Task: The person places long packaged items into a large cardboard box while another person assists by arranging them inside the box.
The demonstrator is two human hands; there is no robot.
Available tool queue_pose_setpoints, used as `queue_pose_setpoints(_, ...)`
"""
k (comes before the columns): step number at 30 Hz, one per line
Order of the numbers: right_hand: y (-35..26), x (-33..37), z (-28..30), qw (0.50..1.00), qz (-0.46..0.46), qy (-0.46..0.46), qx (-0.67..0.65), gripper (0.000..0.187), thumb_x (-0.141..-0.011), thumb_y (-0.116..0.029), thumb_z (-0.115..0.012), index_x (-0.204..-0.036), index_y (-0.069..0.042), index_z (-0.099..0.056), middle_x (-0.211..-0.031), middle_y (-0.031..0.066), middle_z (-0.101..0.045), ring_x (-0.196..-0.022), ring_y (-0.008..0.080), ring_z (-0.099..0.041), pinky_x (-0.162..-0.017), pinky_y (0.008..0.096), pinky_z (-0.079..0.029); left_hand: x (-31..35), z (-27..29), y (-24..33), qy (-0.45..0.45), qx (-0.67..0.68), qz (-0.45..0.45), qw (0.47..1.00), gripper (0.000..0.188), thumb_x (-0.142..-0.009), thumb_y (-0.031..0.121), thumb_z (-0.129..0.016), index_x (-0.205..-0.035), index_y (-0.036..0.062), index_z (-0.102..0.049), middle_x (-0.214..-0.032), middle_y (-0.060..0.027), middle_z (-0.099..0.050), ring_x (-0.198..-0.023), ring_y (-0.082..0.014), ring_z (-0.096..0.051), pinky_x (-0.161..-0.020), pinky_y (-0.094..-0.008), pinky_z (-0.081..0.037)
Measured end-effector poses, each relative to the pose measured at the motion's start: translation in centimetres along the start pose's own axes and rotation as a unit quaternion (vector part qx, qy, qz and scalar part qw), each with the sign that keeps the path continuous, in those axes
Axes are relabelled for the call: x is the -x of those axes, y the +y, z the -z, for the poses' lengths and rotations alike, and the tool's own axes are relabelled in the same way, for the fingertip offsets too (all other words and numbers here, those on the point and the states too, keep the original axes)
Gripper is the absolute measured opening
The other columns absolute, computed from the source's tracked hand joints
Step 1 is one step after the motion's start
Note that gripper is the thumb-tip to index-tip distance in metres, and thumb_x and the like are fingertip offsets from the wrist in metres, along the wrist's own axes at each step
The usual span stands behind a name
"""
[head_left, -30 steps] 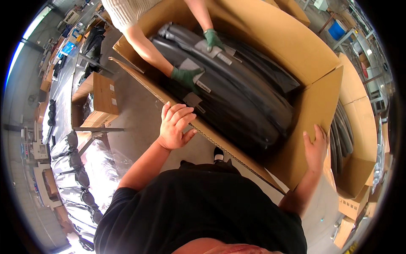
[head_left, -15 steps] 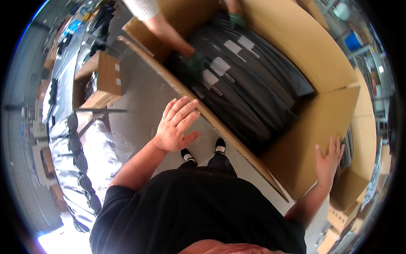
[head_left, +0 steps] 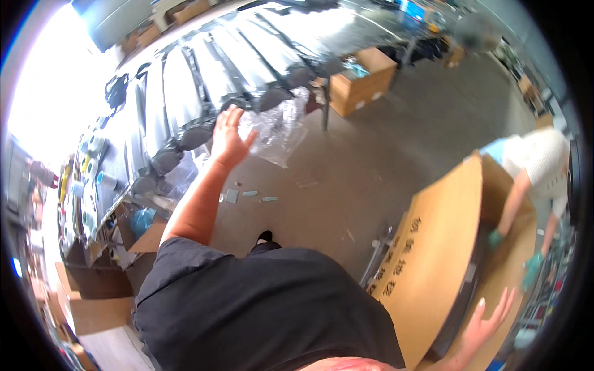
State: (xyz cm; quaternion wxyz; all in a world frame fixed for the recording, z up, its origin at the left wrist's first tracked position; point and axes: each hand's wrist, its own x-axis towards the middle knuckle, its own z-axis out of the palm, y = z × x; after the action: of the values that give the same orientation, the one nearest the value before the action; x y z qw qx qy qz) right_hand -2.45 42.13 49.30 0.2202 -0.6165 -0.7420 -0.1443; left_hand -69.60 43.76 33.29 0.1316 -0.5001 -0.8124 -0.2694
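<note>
My left hand (head_left: 230,141) is held out with its fingers spread and nothing in it. In the picture it overlaps the near ends of long dark wrapped bundles (head_left: 197,135) lying side by side on a table; whether it touches them I cannot tell. My right hand (head_left: 486,323) is at the lower right, fingers apart and holding nothing. It is over the big open cardboard box (head_left: 433,241), and contact with the box is unclear. Dark contents (head_left: 455,321) show partly inside the box, mostly hidden by its wall.
Across the box, a person in a white top (head_left: 538,162) reaches in with green gloves. A smaller carton (head_left: 362,83) stands by the table leg. Clear plastic film (head_left: 275,133) hangs below the bundles. Scraps (head_left: 232,196) lie on the floor, and open cartons (head_left: 102,309) stand at lower left.
My view has swung left, from the big box towards the table of bundles. The box and the gloved person now appear at the right. Both my hands stay open.
</note>
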Motion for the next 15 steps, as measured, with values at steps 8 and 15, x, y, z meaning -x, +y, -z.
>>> queue_pose_setpoints(8, -41.0, -12.6, -22.4, 0.817, 0.234, -0.208, -0.484, 0.056, -0.082, -0.008, -0.072, -0.133, 0.0, -0.053, -0.139, 0.016, -0.051, -0.128, 0.0281, -0.05, -0.103, 0.0386, -0.044, -7.5, 0.5, -25.7, 0.071, 0.177, 0.212, 0.958, 0.07, -0.087, 0.035, -0.07, -0.136, -0.008, -0.044, -0.127, -0.0293, -0.054, -0.113, -0.0367, -0.058, -0.099, -0.0405, -0.045)
queue_pose_setpoints(15, -73.4, -17.1, -36.3, 0.864, 0.263, -0.308, -0.298, 0.104, -0.068, -0.057, -0.078, -0.141, 0.004, -0.036, -0.129, 0.0254, -0.055, -0.122, 0.038, -0.053, -0.102, 0.0435, -0.045, -8.9, -0.5, -24.6, 0.022, 0.179, 0.221, 0.958, 0.053, -0.087, 0.026, -0.068, -0.132, 0.002, -0.053, -0.121, -0.0232, -0.062, -0.111, -0.0349, -0.061, -0.097, -0.0416, -0.046)
